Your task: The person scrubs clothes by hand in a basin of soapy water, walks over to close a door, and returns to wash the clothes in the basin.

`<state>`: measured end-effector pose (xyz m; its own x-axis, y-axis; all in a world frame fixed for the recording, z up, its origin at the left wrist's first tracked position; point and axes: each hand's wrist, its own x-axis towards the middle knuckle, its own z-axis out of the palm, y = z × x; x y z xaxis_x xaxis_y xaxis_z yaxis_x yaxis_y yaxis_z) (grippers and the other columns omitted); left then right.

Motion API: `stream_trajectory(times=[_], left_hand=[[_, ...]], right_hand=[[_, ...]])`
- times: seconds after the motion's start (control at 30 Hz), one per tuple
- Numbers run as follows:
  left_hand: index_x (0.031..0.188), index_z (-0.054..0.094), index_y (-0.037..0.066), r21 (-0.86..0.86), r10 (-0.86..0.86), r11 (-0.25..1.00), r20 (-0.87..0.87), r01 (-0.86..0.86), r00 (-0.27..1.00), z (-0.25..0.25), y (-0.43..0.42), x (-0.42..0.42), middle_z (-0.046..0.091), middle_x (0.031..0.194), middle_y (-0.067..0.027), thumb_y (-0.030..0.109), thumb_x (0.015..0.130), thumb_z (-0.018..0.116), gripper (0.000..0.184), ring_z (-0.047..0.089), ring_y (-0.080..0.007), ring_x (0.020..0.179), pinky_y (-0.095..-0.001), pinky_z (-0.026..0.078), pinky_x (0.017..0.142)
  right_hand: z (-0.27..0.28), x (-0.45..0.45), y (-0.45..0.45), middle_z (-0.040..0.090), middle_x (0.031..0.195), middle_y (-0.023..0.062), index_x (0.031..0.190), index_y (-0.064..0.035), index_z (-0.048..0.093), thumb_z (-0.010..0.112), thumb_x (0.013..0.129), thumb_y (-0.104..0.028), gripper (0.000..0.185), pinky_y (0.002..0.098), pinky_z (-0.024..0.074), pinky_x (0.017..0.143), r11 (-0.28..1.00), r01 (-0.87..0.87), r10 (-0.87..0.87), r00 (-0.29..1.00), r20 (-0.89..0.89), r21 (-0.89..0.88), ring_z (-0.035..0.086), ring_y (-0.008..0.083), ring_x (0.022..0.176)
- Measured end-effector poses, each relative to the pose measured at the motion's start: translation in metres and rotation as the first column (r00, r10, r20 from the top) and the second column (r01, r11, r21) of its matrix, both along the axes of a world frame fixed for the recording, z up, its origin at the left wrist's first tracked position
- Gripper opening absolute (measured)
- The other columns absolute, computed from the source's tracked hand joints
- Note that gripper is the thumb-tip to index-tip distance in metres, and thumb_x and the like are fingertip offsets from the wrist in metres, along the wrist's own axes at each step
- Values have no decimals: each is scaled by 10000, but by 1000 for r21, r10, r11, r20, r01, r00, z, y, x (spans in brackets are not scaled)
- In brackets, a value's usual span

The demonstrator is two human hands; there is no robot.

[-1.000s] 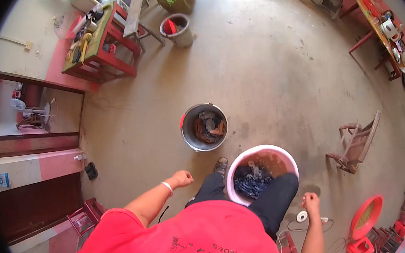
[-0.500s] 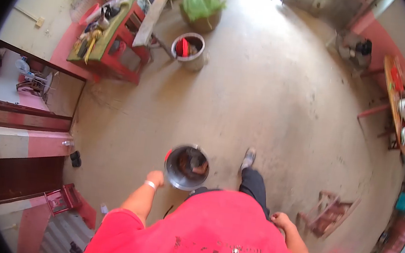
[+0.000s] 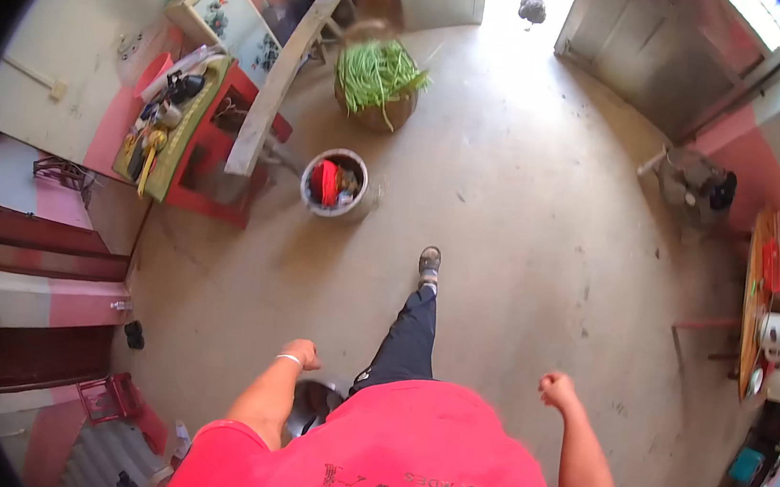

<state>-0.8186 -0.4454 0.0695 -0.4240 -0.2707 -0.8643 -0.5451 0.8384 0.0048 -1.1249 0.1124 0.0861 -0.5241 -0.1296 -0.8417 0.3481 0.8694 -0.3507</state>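
Observation:
A metal bucket (image 3: 305, 417) hangs low at my left side, mostly hidden by my forearm and red shirt. My left hand (image 3: 302, 354), with a white band at the wrist, is closed above its rim; the grip point on the bucket is hidden. Out to the right, my right hand (image 3: 558, 390) has its fingers curled in, and nothing shows in them. My foot in a grey shoe (image 3: 430, 262) is stretched forward on the floor.
Ahead stand a white bin (image 3: 305, 186) with red items and a basket of long green vegetables (image 3: 380, 79). A bench (image 3: 283, 87) and a cluttered red cabinet (image 3: 218, 152) are at left. A table (image 3: 754, 304) stands right. A bird (image 3: 532, 8) is in the doorway.
I have stepped forward; the bin and basket are nearer. The bucket has gone from before my left hand to beneath and behind it. My right hand has swung forward.

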Motion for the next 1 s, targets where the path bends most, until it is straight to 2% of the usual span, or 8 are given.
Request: stream_trajectory(times=[0.03,0.07,0.13,0.23,0.4,0.7,0.83,1.0], left_hand=[[913,696,98,106,224,972,-182,-208,957,-4,-20,-40,697,920,-98,313,800,663,246,675,-212,827,-344,530,767],[900,692,104,239,433,898,-335,-369,837,-7,-71,-122,691,899,-84,294,804,670,215,668,-198,807,-339,531,745],[1005,633,38,626,879,456,-206,-632,430,-11,-127,-219,641,808,-32,213,830,663,249,605,-129,670,-319,525,631],[1056,606,14,523,804,594,-417,-611,425,43,-207,-377,641,851,-51,208,842,668,295,607,-138,658,-304,536,611],[1122,586,30,624,831,537,-507,-567,230,114,-323,-622,631,1037,-74,187,842,693,339,618,-155,702,-296,542,644],[1183,523,116,722,901,362,-433,-589,24,173,-473,-935,600,1076,-57,422,881,649,448,622,-175,832,-356,479,799],[1381,395,69,827,895,273,-406,-492,-186,211,-549,-1052,527,1234,-115,669,830,556,830,573,-235,986,-379,459,856],[1385,404,59,882,842,334,-438,-333,-316,279,-669,-1210,484,1316,-125,714,816,527,877,521,-246,1098,-412,410,939]], right_hand=[[-11,-20,-15,683,772,69,979,-36,662,520,877,-161,215,312,542,518,998,-50,48,997,58,44,644,160,575],[-63,-58,-24,692,782,75,971,-31,675,532,873,-171,223,317,550,541,933,-348,350,937,-9,94,660,164,615],[-33,-109,-78,698,808,88,986,-24,674,549,879,-180,227,313,552,565,969,-225,210,968,136,104,665,162,639],[-16,-185,-135,697,821,96,1018,-19,654,534,896,-163,224,311,545,556,989,-148,144,975,168,12,659,165,631],[0,-334,-206,694,834,106,1062,-16,621,501,923,-146,225,300,528,536,983,130,-115,987,113,-129,650,169,616],[-67,-677,-301,703,801,166,856,-55,722,568,812,-239,244,353,542,732,938,-337,344,935,-89,81,686,215,661],[10,-824,-392,703,784,148,908,-26,696,544,833,-189,235,346,551,701,985,-169,160,961,-225,-20,683,187,670],[74,-938,-505,705,800,104,983,0,652,497,869,-129,232,312,555,629,983,-39,-15,958,-286,-182,662,164,613]])
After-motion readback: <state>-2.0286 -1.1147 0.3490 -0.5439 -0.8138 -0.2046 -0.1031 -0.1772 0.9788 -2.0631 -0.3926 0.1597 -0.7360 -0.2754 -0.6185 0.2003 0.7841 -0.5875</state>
